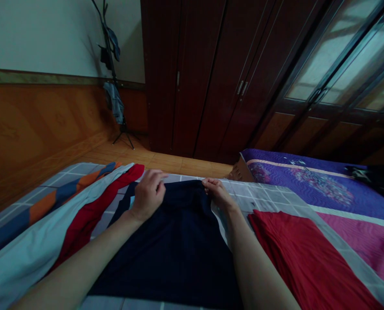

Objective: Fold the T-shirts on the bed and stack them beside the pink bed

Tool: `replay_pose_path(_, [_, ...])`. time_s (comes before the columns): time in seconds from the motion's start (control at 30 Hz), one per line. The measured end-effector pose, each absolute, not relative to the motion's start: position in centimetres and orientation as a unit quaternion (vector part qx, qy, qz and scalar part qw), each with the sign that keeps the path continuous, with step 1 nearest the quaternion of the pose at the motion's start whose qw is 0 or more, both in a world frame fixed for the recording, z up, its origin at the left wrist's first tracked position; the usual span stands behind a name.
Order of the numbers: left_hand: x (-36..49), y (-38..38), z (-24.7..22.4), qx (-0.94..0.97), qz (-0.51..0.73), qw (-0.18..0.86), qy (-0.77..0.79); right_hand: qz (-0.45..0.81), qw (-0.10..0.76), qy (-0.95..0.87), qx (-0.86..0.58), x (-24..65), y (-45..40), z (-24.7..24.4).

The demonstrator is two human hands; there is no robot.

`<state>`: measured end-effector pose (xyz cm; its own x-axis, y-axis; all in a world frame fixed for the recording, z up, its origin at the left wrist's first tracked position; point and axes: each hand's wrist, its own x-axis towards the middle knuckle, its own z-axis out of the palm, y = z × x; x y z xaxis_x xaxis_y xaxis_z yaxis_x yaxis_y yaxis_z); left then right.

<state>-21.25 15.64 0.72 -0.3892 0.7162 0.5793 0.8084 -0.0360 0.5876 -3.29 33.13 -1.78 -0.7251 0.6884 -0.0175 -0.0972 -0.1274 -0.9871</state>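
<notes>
A dark navy garment (179, 245) lies spread on the bed in front of me, its exact kind not clear. Pale trim shows along its right edge, with a small light-blue patch by my left wrist. My right hand (219, 193) pinches the garment's far right corner between thumb and fingers. Over its far left part is my left hand (149, 193), fingers loosely bent and thumb apart, with nothing visible in it. Whether its lower side touches the cloth is hidden.
Red (91, 211), pale blue (49, 232) and blue-orange (39, 211) clothes lie on the left of the grey checked sheet (272, 196). Folded red cloth (308, 258) lies right. Beyond are a purple-covered bed (295, 172), dark wardrobe (204, 77) and coat stand (110, 56).
</notes>
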Motion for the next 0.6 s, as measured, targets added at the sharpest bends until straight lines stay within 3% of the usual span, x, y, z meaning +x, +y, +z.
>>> replay_pose_path(0.1, [-17.5, 15.1, -0.4, -0.755, -0.299, 0.034, -0.582, 0.7, 0.283, -0.608, -0.246, -3.5, 33.0, -1.6])
replay_pose_path(0.23, [-15.5, 15.0, -2.4, -0.833, -0.146, -0.063, -0.53, 0.683, 0.314, -0.606, -0.26, -3.6, 33.1, -1.7])
replay_pose_path(0.47, [-16.1, 14.9, -2.1, -0.836, -0.116, -0.12, -0.522, 0.635, 0.386, -0.605, -0.285, -3.9, 33.5, -1.5])
replay_pose_path(0.6, [-16.0, 14.8, -2.1, -0.833, -0.119, -0.123, -0.526, 0.598, 0.367, -0.636, -0.321, -3.1, 34.2, -0.8])
